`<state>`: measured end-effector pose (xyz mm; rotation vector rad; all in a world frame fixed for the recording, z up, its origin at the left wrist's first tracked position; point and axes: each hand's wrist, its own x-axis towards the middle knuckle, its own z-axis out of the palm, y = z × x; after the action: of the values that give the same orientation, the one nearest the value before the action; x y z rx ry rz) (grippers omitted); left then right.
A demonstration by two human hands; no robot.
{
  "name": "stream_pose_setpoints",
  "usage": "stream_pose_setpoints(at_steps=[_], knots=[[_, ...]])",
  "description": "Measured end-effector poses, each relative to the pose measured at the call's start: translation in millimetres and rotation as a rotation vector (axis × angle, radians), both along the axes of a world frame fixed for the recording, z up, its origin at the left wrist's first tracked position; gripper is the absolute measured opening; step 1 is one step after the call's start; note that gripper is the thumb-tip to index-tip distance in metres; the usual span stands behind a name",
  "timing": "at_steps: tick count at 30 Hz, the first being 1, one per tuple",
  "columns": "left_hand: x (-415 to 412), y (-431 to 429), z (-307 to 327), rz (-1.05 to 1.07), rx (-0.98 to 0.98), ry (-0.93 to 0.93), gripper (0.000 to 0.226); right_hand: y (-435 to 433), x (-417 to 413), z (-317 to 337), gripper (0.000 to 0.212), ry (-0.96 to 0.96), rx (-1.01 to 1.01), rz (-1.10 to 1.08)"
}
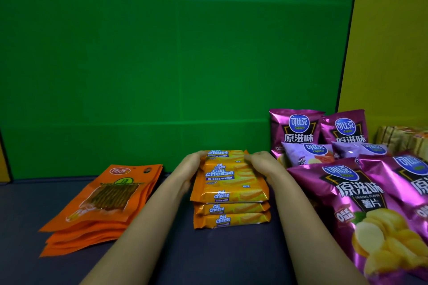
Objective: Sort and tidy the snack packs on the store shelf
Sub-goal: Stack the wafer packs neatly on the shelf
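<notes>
The wafers (231,194) are lying stacked mid-shelf, their long axes running left to right and their labels facing up. Bare shelf (208,259) is showing in front of them and in narrow strips at either side, between the pouches (104,199) on the left and the chips (361,194) crowding the right. A green wall (162,65) is standing close behind. Both arms are stretching forward, with the left hand (192,165) and right hand (261,162) curling round opposite ends of the rear wafers and gripping them.
</notes>
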<state>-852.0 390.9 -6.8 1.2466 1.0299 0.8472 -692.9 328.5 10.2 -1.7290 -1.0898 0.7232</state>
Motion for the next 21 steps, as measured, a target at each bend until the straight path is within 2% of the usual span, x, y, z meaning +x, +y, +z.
stream_pose_setpoints(at_steps=[4, 8, 13, 21], knots=[[1, -2, -8, 0.032, -0.087, -0.115, 0.035, -5, -3, -4, 0.038, 0.105, -0.009, 0.012], [0, -7, -12, 0.043, -0.11, -0.19, 0.039, -8, -3, -8, 0.035, 0.33, 0.058, -0.035], [-4, -13, -13, 0.053, -0.12, -0.193, 0.036, -10, -3, -16, 0.035, 0.54, 0.138, -0.125], [-4, -25, -18, 0.034, -0.171, -0.253, 0.04, -15, -1, -27, 0.04, 0.651, 0.131, -0.108]])
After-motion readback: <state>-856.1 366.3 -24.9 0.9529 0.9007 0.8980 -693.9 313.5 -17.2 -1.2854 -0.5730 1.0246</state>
